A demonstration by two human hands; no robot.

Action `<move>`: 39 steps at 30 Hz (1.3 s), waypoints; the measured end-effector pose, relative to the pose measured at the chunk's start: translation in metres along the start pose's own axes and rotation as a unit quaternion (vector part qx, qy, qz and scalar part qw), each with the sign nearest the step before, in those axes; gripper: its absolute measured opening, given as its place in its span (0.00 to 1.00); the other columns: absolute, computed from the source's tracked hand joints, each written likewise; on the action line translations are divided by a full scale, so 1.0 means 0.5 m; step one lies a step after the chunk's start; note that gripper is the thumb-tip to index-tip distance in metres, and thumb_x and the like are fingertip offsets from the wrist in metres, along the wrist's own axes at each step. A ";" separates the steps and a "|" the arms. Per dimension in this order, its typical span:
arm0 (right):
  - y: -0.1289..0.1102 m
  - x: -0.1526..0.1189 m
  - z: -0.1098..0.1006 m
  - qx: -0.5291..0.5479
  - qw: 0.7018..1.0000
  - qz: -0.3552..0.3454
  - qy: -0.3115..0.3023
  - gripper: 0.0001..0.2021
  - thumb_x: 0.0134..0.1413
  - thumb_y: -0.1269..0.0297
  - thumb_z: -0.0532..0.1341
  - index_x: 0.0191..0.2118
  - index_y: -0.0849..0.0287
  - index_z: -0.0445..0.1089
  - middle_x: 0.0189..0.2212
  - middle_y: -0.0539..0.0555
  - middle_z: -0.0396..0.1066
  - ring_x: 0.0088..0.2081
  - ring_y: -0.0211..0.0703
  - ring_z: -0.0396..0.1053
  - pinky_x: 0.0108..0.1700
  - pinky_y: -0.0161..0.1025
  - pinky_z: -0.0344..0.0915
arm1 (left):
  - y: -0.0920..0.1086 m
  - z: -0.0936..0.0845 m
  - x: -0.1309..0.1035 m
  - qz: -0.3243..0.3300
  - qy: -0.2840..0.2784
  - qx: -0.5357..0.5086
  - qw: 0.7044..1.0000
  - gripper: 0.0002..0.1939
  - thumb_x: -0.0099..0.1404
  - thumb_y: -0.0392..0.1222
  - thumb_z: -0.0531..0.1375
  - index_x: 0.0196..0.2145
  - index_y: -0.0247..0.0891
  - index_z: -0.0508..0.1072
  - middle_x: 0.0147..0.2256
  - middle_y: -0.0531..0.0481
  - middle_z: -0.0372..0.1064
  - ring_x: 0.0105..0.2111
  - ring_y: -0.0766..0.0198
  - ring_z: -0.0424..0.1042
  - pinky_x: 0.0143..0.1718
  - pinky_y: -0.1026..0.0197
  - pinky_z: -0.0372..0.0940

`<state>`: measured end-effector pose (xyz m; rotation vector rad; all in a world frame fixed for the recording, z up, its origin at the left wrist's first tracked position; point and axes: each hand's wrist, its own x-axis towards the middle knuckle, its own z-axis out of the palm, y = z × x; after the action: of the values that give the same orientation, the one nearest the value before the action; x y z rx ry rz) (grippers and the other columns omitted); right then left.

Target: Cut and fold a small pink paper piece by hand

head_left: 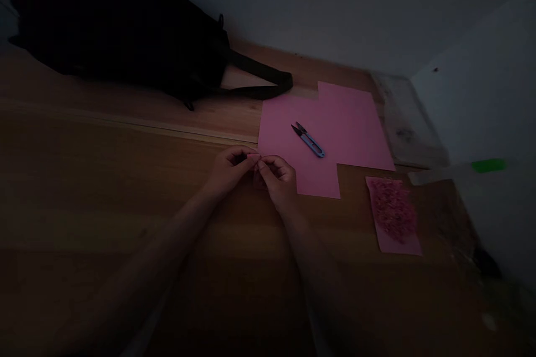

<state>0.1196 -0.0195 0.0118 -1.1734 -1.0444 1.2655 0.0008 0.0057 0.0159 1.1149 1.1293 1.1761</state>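
Observation:
Both hands meet near the middle of the view, at the lower left edge of the pink sheets (352, 128). My left hand (231, 170) pinches a small pink piece (253, 155) between thumb and fingers. My right hand (278, 178) is closed on the same piece from the other side, its thumb and index fingertips touching it. Part of the piece is hidden by the fingers, and the dim light hides its detail. Small blue thread snips (312, 144) lie on the pink sheets, beyond my right hand.
A pile of shredded pink bits (393, 209) rests on a pink card to the right. A black bag (121, 28) with a strap lies at the back left. Clear plastic (408, 117) and a green-marked item (489, 165) are at the right of the wooden table (84, 189).

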 end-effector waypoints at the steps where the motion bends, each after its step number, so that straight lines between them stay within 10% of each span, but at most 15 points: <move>1: -0.001 0.000 0.000 -0.002 1.000 -0.001 0.001 0.08 0.45 0.59 0.60 0.27 0.58 0.66 0.17 0.44 0.63 0.18 0.30 0.61 0.19 0.28 0.58 | 0.000 0.000 0.000 0.002 -0.003 0.001 1.000 0.07 0.48 0.40 0.64 0.26 0.36 0.74 0.28 0.51 0.72 0.30 0.66 0.69 0.35 0.63 0.65; 39: 0.014 0.002 -0.001 0.008 1.000 0.002 -0.017 0.05 0.46 0.63 0.59 0.28 0.58 0.64 0.15 0.43 0.62 0.17 0.31 0.58 0.20 0.30 0.57 | -0.004 -0.005 0.003 0.029 -0.017 0.053 0.998 0.06 0.50 0.41 0.62 0.26 0.37 0.72 0.24 0.54 0.69 0.27 0.67 0.67 0.32 0.62 0.64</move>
<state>0.1193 -0.0189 0.0046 -1.1466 -1.0557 1.2981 -0.0016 0.0070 0.0139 1.2527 1.1508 1.1490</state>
